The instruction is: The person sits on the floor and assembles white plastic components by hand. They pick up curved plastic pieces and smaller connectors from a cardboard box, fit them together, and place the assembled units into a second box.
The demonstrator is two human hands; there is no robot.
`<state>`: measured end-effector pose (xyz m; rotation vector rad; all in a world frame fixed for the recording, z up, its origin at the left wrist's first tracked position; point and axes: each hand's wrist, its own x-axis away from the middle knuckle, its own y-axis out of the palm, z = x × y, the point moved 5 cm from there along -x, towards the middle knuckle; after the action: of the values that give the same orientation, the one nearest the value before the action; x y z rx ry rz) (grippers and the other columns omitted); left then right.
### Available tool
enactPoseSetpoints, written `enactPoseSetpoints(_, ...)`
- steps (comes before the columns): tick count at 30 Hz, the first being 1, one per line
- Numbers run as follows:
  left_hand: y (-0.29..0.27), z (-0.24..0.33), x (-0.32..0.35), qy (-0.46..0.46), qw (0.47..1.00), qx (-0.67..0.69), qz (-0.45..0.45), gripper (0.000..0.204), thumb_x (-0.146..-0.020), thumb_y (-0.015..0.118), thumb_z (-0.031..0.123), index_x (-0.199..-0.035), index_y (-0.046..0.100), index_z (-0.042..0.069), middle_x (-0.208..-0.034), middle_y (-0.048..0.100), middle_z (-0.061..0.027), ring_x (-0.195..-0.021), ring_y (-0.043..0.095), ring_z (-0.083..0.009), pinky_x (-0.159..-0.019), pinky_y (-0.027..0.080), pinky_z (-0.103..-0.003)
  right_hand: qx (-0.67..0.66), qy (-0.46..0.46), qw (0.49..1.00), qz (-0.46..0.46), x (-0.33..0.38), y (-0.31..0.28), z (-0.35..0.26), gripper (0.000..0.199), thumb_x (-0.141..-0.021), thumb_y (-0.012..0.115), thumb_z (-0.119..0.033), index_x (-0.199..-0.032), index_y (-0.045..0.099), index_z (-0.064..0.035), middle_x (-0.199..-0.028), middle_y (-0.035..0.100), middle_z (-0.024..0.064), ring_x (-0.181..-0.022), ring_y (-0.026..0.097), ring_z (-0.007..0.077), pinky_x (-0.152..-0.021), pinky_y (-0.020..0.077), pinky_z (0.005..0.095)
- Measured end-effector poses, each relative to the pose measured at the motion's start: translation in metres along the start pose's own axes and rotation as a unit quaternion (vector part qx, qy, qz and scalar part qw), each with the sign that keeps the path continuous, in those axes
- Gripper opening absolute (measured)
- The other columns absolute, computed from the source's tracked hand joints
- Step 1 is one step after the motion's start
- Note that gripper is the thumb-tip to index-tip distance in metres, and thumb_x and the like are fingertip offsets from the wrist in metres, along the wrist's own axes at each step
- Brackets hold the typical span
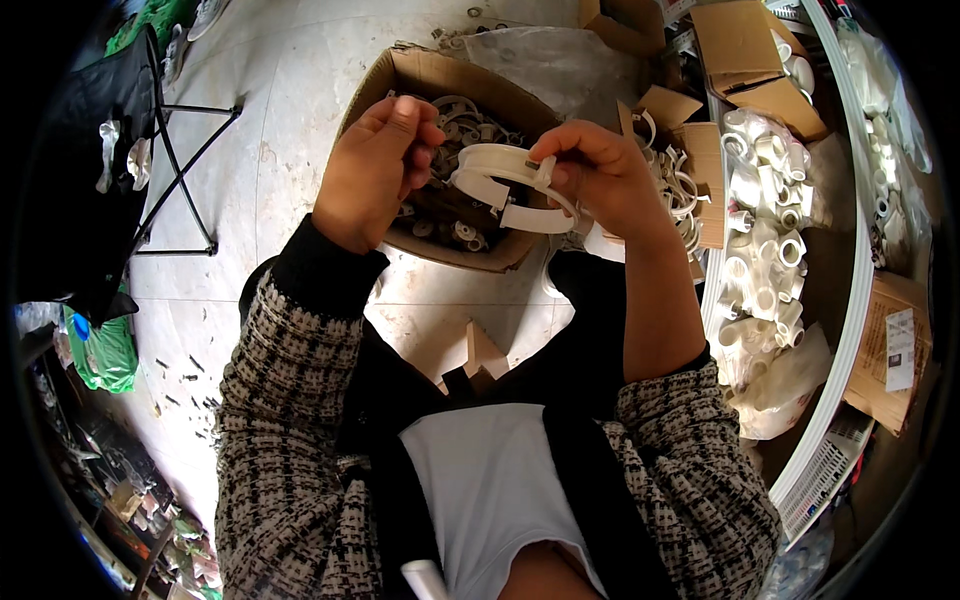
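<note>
A white plastic pipe clamp [496, 157], ring-shaped with a gap and a small metal bolt at its ears, hangs tilted over a cardboard box [490, 258]. My right hand [607, 178] pinches it by the ear between thumb and fingers. Left of the ring and apart from it, my left hand [372, 172] is raised with thumb and fingers pressed together; whatever it may hold is hidden. Inside the box lie many small white clips and clamps [470, 125], partly covered by both hands.
On the right, a shelf holds clear bags of white pipe fittings [765, 240]. A second carton [708, 185] with white rings stands beside my right hand. At left is a black folding chair [90, 150], with a green bag [103, 350] below. Dark screws [190, 368] lie scattered on the floor.
</note>
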<state>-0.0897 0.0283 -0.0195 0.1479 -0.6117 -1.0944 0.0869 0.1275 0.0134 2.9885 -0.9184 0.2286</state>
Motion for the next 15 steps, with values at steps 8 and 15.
enactPoseSetpoints(8, 0.008, -0.002, 0.005, -0.019, 0.998, 0.058, -0.024, 0.023, -0.092, 0.045, 0.016, -0.108, 0.051, 0.0, -0.088, 0.057, -0.0047, -0.073, 0.05, -0.0085, -0.064, 0.045, -0.019, 0.01, -0.006, 1.0, 0.006, -0.003, -0.004, 0.002, 0.013, -0.082, 0.056, 0.003, -0.092, 0.061, -0.0029, -0.077, 0.058, 0.0006, -0.066, 0.052, 0.0043, -0.058, 0.0432, 0.0182)
enactPoseSetpoints(15, 0.022, -0.001, 0.005, 0.127, 0.985, -0.089, -0.072, 0.012, -0.083, 0.059, 0.003, -0.094, 0.056, 0.002, -0.083, 0.062, -0.002, -0.067, 0.054, -0.006, -0.058, 0.044, -0.018, -0.001, -0.019, 1.0, 0.015, -0.005, -0.001, 0.006, 0.012, -0.082, 0.056, 0.002, -0.092, 0.061, -0.0031, -0.069, 0.056, -0.0003, -0.055, 0.048, 0.0039, -0.049, 0.0395, 0.0184)
